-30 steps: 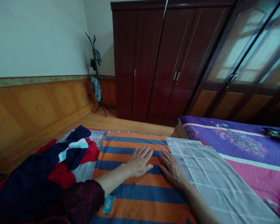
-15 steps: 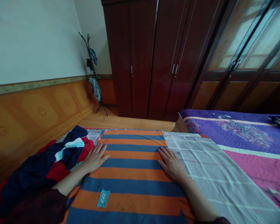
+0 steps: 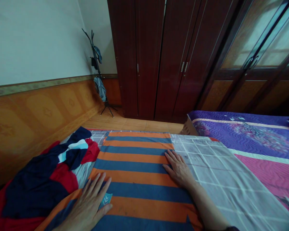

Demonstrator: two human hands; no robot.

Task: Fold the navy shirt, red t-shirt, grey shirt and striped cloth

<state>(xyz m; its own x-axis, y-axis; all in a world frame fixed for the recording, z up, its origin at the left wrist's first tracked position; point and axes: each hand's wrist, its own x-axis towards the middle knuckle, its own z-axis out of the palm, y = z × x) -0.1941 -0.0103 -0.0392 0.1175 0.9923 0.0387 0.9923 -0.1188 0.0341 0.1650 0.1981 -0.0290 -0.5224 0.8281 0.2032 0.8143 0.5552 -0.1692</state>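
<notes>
An orange and blue striped shirt [image 3: 137,175] lies spread flat in front of me, its far end squared off. My left hand [image 3: 90,197] rests palm down on its near left part, fingers spread, partly covering a small turquoise patch [image 3: 107,199] with white chevrons. On the shirt's right edge lies my right hand [image 3: 178,168], flat with the fingers stretched out. Neither hand grips anything. Beneath the shirt is a grey checked sheet [image 3: 214,170]. The near end of the shirt runs out of view.
A heap of navy, red and white clothing [image 3: 38,179] lies to the left. Beyond stand a coat rack [image 3: 97,67] and a dark red wardrobe [image 3: 149,64]. On the right is a bed with a purple and pink cover [image 3: 243,131].
My left hand has moved toward me along the shirt's left side, from the upper stripes down to the turquoise patch. The right hand stays in the same place on the shirt.
</notes>
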